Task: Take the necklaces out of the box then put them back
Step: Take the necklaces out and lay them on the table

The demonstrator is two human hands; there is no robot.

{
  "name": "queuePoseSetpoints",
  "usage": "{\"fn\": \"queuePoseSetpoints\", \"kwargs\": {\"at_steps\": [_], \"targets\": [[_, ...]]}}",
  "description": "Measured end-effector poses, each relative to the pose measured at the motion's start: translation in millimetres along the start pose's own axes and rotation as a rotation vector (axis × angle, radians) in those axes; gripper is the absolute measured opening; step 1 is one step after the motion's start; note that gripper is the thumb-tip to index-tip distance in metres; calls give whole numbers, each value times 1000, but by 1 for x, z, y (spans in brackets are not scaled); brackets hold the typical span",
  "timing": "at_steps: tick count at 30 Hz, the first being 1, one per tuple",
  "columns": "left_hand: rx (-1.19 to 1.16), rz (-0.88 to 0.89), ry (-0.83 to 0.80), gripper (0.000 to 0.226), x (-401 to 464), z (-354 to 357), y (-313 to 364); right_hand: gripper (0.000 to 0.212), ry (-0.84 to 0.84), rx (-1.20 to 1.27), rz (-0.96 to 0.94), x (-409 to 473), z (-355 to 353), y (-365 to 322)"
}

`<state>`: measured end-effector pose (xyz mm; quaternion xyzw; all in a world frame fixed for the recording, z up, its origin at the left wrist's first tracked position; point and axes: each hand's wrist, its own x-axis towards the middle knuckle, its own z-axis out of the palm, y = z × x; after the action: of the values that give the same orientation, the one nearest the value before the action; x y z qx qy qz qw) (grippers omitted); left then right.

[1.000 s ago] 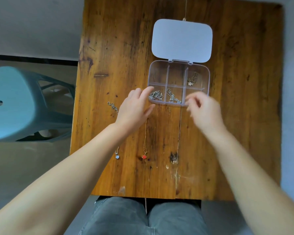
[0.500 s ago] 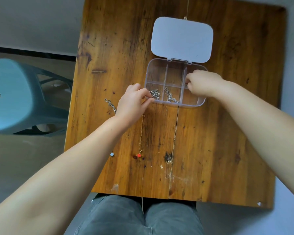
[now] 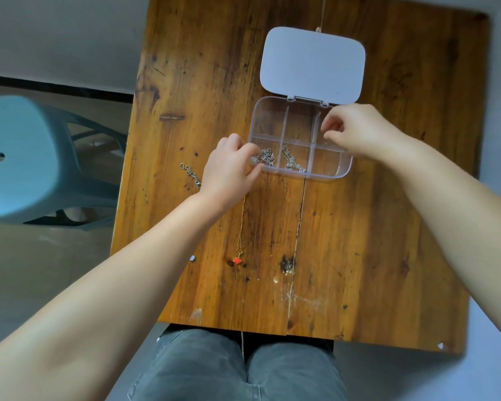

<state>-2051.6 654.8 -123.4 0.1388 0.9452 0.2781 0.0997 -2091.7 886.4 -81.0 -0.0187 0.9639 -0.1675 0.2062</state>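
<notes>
- Nearest, short of the box [image 3: 301, 137] on the near side, a gold chain with a red pendant [image 3: 237, 260] lies stretched toward the table [image 3: 373, 241] edge, likely laid straight so it will not knot; a small silver bit [image 3: 192, 258] sits just beside it to the left.
- Left of the box, a short silver chain [image 3: 191, 174] lies loose on the wood, apparently also taken out.
- At the box's near-left corner the left hand [image 3: 229, 172] presses its thumb and fingertips against the rim, fingers curled together, seemingly to steady the light plastic; whether it also touches the chain inside is unclear.
- In the near-left compartment a silver necklace [image 3: 265, 157] is bunched; the near-middle one holds another necklace [image 3: 292, 162], spilling toward the front wall. The near-right cell looks empty.
- Over the far-right compartment the right hand [image 3: 356, 130] has thumb and forefinger pinched together, probably on a fine chain or charm; what it holds is too small to tell.
- Beyond the box, the lid [image 3: 313, 63] lies flat, hinged back out of the way.
</notes>
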Motion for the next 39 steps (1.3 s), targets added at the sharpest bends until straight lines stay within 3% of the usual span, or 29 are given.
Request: {"fn": "queuePoseSetpoints", "kwargs": {"at_steps": [3,5,7,8,10,16,20,24,28,31,39], "targets": [[-99,65,46,44,1,-7,19,16,19,422,10,-26,-18,-13],[-290,129,-30,55,4,-13,40,13,-29,743,-29,-46,-27,-22],[-456,154,-137,50,7,-19,61,12,-81,1019,-84,-62,-32,-28],[-525,147,-175,37,8,-23,70,12,-102,1124,-110,-68,-32,-29],[-627,119,-248,12,8,-30,77,14,-108,1263,-140,-77,-30,-26],[-778,-107,-553,27,-16,-27,38,14,8,1414,-64,-102,-8,-4],[-547,-229,-634,28,-20,-4,13,20,-41,1401,-11,-126,21,-10],[-372,-241,-530,25,-7,16,12,17,-124,1272,45,-148,52,-28],[-505,-390,-439,21,3,30,23,14,-108,660,14,-159,100,-48],[-643,-482,-427,15,2,35,27,12,-119,401,-69,-163,138,-61],[-408,-185,-466,11,-11,24,24,15,-149,214,-123,-168,173,-62]]}}
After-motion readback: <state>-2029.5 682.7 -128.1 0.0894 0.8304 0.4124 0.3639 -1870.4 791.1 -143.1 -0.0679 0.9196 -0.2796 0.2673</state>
